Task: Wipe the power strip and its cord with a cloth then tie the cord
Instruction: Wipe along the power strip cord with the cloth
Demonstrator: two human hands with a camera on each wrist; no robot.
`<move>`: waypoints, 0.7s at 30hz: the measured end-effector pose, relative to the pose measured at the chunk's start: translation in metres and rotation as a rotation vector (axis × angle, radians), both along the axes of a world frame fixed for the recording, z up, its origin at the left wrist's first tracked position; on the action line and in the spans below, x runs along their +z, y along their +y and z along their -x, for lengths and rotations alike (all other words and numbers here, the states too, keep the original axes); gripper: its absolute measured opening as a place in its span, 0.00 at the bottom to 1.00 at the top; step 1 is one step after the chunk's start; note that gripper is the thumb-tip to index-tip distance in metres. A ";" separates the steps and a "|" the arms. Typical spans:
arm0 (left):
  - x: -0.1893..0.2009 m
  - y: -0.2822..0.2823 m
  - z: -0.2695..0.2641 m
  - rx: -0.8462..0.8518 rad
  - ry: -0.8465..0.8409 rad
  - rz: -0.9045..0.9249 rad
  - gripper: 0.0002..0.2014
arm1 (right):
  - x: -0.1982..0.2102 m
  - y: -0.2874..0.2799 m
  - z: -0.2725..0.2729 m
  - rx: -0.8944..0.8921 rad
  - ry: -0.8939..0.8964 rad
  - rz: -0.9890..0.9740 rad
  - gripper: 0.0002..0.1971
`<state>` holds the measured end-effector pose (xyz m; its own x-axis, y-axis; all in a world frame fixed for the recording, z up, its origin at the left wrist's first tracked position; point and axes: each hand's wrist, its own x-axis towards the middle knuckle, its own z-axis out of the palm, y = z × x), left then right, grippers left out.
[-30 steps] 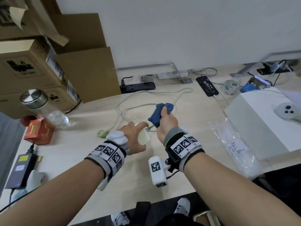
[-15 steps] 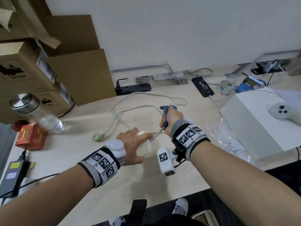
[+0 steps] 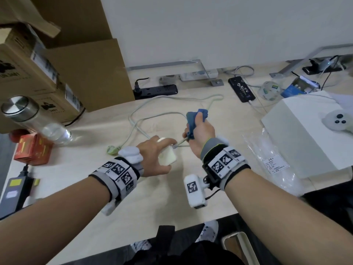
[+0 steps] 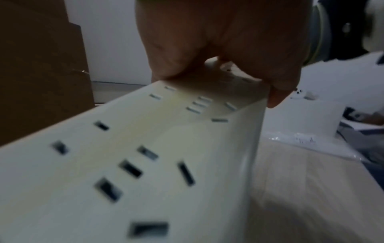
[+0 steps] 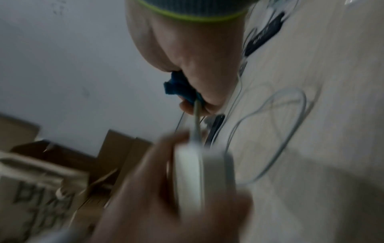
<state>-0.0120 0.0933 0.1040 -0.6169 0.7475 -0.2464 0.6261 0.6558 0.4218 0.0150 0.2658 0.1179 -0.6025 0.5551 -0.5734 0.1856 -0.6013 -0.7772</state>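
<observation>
My left hand (image 3: pixel 152 155) grips the white power strip (image 3: pixel 167 155) above the desk; its socket face (image 4: pixel 145 156) fills the left wrist view, with my fingers (image 4: pixel 218 49) curled over its far end. The pale cord (image 3: pixel 180 144) leaves the strip and runs straight into my right hand (image 3: pixel 198 131), which clenches a blue cloth (image 3: pixel 193 119) wrapped round it. In the right wrist view the cloth (image 5: pixel 178 88) pokes out of the fist where the cord (image 5: pixel 196 118) enters. The remaining cord (image 3: pixel 152 115) loops over the desk to its plug (image 3: pixel 111 150).
Cardboard boxes (image 3: pixel 57 60) stand at the back left, with a steel-capped bottle (image 3: pixel 28 119) and a red box (image 3: pixel 32 150) before them. A black power strip (image 3: pixel 156 90) lies by the wall. On the right are a white box (image 3: pixel 305 131) and a plastic bag (image 3: pixel 273 163).
My right hand with the cloth slid out along the cord half a second ago and has come back close to the strip. The left hand keeps its grip on the strip.
</observation>
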 end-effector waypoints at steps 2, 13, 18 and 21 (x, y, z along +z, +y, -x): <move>0.000 0.008 0.000 0.033 -0.002 -0.015 0.36 | 0.000 -0.016 -0.006 0.016 0.056 -0.006 0.15; -0.051 -0.049 -0.040 -0.318 0.009 0.289 0.35 | -0.045 0.041 -0.021 0.051 -0.295 -0.035 0.20; -0.061 -0.038 -0.031 -0.384 0.003 0.445 0.32 | -0.052 0.034 -0.018 0.053 -0.272 -0.017 0.18; -0.074 -0.042 -0.019 -0.389 0.020 0.548 0.32 | -0.053 0.017 -0.023 0.163 -0.194 -0.014 0.16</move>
